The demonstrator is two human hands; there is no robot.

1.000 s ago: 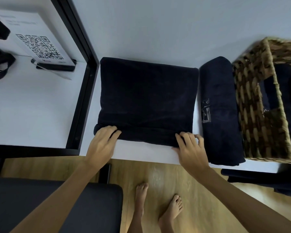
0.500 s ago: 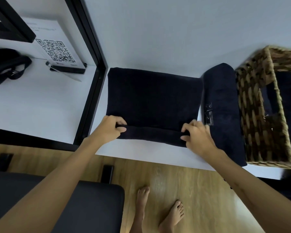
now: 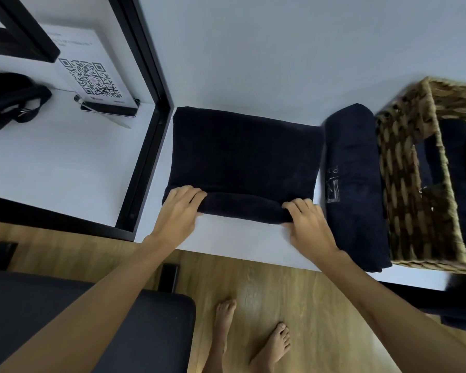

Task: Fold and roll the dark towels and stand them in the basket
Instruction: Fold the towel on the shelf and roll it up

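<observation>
A folded dark towel point(image 3: 242, 154) lies flat on the white table point(image 3: 242, 238), its near edge curled into a low roll. My left hand point(image 3: 179, 208) grips the roll's left end and my right hand point(image 3: 306, 222) grips its right end. To the right lies a second dark towel point(image 3: 357, 184), folded long, with a label on it. Beside that stands a woven basket point(image 3: 404, 184) with dark towels point(image 3: 452, 168) inside.
A black frame point(image 3: 151, 130) borders the table on the left. Beyond it a QR-code sign point(image 3: 92, 79) and a black bag point(image 3: 11, 100) sit on another white surface. A dark seat point(image 3: 92, 319) and my bare feet on the wooden floor are below.
Both hands have curled the towel's near edge over and pushed it away from me, forming a roll. My fingers went from flat on the edge to wrapped around the roll's ends.
</observation>
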